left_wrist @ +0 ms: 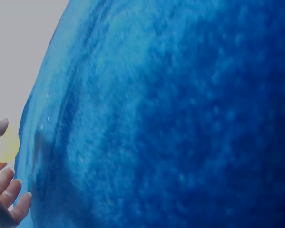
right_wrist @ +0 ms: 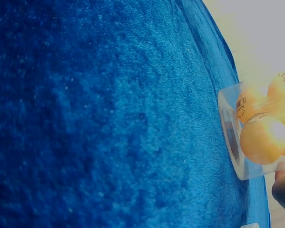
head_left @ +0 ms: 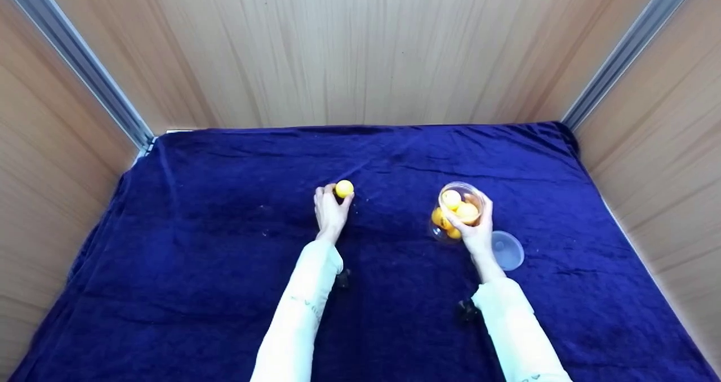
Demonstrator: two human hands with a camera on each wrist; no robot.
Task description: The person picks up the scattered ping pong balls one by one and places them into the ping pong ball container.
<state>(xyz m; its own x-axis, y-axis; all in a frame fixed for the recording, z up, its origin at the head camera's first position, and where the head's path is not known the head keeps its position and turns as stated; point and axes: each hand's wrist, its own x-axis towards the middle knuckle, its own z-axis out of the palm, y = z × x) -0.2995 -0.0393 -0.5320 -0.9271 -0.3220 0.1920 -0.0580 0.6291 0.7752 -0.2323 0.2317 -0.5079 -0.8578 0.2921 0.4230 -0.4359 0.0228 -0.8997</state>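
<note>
My left hand (head_left: 331,212) pinches a single orange table tennis ball (head_left: 345,189) between thumb and fingertips, over the middle of the cloth. The left wrist view shows that ball (left_wrist: 8,146) between thumb and forefinger, the other fingers spread below it. On the right, my right hand (head_left: 477,227) grips a clear plastic jar (head_left: 435,231) near its rim. Several orange balls (right_wrist: 263,138) with dark printing lie inside the jar, whose top is uncovered in the head view. Part of the right hand is cut off in the right wrist view.
A round translucent lid (head_left: 507,251) lies on the cloth just right of my right wrist. Dark blue velvet cloth (head_left: 225,269) covers the table. Wooden panels (head_left: 360,49) stand at the back and both sides, with metal posts (head_left: 631,49) at the corners.
</note>
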